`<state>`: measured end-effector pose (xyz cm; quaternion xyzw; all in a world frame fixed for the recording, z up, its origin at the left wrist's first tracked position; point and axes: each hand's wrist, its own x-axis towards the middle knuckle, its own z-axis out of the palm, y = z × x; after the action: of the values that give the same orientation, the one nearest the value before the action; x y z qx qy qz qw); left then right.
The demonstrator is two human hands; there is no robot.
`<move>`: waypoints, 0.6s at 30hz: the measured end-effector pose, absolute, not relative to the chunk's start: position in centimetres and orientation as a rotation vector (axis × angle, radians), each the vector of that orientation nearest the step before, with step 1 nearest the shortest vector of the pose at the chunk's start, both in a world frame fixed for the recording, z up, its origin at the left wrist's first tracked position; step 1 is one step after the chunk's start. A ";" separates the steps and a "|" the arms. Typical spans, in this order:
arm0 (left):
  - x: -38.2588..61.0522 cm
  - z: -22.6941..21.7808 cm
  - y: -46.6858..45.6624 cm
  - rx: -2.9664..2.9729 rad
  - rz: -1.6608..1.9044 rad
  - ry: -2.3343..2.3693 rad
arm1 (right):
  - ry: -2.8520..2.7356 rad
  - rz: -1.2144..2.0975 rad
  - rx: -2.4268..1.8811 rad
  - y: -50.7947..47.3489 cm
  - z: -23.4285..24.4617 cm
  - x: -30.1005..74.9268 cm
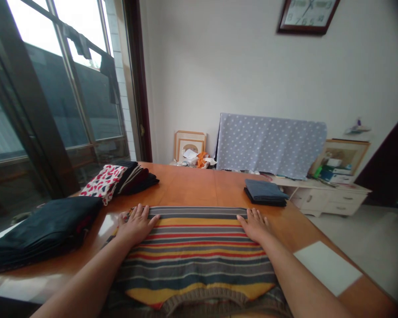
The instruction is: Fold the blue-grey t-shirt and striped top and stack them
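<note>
Head view looks down on a striped knitted cloth [195, 260] lying flat on the wooden worktop [189, 187], near its front edge. Left hand [135, 225] and right hand [255, 225] rest on the cloth's far edge, fingers spread and open, grasping nothing. A folded blue cloth [265, 192] sits beyond the right hand; dark folded piles [43, 232] lie left of the left hand.

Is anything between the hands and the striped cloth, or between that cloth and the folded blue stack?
Nothing visible: left hand and right hand rest on the striped cloth; only wooden tabletop separates it from the folded blue stack.
</note>
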<state>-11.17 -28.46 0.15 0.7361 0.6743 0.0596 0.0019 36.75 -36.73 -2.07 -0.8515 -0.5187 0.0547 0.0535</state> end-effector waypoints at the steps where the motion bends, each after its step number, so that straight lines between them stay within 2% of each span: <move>1: -11.2 0.1 -28.4 2.304 0.190 2.111 | -1.576 0.169 -2.587 -36.8 -2.0 36.7; 7: -10.6 1.2 -29.0 2.277 0.263 2.113 | -1.570 0.179 -2.538 -37.5 0.0 36.1; 12: -9.7 3.5 -33.8 2.372 0.347 2.042 | -1.622 0.136 -2.422 -40.3 1.8 34.3; 18: -10.3 3.5 -41.8 2.418 0.257 1.844 | -1.849 0.153 -2.272 -46.5 0.0 31.2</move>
<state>-10.25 -41.83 3.50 0.7915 0.6037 0.0841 0.0450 31.21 -46.55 0.00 -0.7705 -0.6268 0.0518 0.1040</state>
